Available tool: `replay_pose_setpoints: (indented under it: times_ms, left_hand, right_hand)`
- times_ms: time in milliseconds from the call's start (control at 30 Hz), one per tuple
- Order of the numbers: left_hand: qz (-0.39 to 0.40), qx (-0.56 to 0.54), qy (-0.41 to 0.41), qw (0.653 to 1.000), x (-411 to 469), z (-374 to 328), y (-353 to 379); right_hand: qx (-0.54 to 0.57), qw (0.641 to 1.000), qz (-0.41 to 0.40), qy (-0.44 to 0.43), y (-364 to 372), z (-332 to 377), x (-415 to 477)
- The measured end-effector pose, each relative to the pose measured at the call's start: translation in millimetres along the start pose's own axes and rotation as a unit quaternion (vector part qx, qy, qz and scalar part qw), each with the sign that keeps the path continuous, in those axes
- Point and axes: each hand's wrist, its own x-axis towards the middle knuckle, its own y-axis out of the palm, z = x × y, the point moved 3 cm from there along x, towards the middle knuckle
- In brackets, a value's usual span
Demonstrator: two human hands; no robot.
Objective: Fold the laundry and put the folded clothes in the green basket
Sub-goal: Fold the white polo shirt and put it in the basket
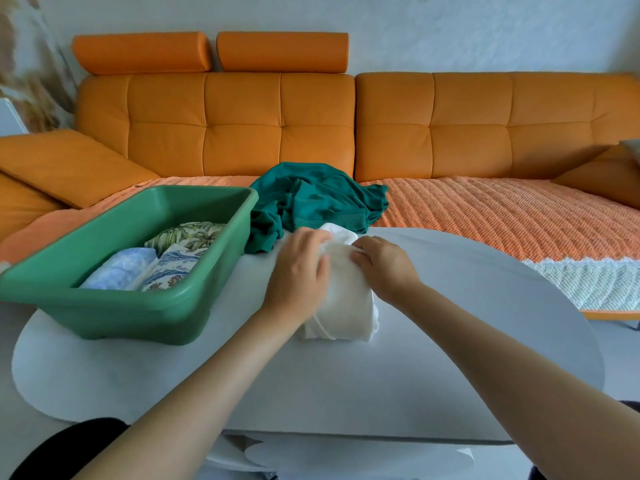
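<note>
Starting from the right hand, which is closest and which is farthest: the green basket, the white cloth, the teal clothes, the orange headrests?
1. white cloth: gripped by the right hand, on the table.
2. teal clothes: just behind, slightly left.
3. green basket: farther left on the table.
4. orange headrests: high at the back, farthest.

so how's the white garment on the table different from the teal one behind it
The white garment is folded into a compact bundle; the teal garment lies in a crumpled heap. The white garment has the left hand and right hand on it; the teal garment is untouched. The white garment sits mid-table; the teal garment is at the far edge, by the sofa. Neither is in the green basket.
</note>
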Motion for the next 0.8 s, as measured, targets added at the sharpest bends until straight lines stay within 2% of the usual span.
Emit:
replay_pose_setpoints:
  times_ms: [67,100,167,233,300,367,400,433,500,533,600,667,733,800]
  left_hand:
    - [0.083,0.025,0.104,0.991,-3,-3,13]
    - [0.143,0.034,0.111,0.983,-7,0,21]
    - [0.276,0.019,0.041,0.960,-15,15,33]
    - [0.355,-0.008,-0.035,0.934,-19,29,38]
    - [0.364,-0.005,-0.050,0.930,-22,36,40]
    - [0.361,-0.021,-0.058,0.930,-22,37,42]
    - [0.357,-0.041,-0.068,0.931,-22,38,43]
    - [0.353,-0.066,-0.086,0.929,-23,41,44]
    - [0.358,-0.120,-0.146,0.915,-23,47,42]
    - [0.360,-0.140,-0.172,0.906,-24,51,40]
    - [0.360,-0.142,-0.185,0.903,-24,56,34]
    - [0.335,-0.076,-0.131,0.930,-24,55,26]
    - [0.255,0.002,-0.013,0.967,-22,51,14]
    - [0.199,0.012,0.077,0.977,-25,46,1]
  right_hand:
    - [-0.011,1.000,0.017,0.009,8,-5,10]
    - [-0.015,0.999,0.031,0.015,12,-8,14]
    - [-0.022,0.997,0.067,0.037,21,-11,19]
    - [-0.056,0.994,0.076,0.050,24,-13,20]
    - [-0.126,0.991,0.035,-0.019,19,-9,17]
    - [-0.172,0.970,-0.019,-0.168,12,7,8]
    - [-0.164,0.961,-0.019,-0.220,9,14,1]
    - [-0.145,0.960,0.018,-0.240,10,18,-6]
    - [-0.140,0.954,0.173,-0.202,17,15,-22]
    - [-0.167,0.938,0.246,-0.178,21,8,-29]
    - [-0.209,0.917,0.289,-0.179,22,-3,-36]
    - [-0.202,0.916,0.290,-0.191,20,-8,-35]
    - [-0.183,0.920,0.282,-0.202,20,-7,-34]
    - [-0.155,0.930,0.260,-0.207,20,-5,-35]
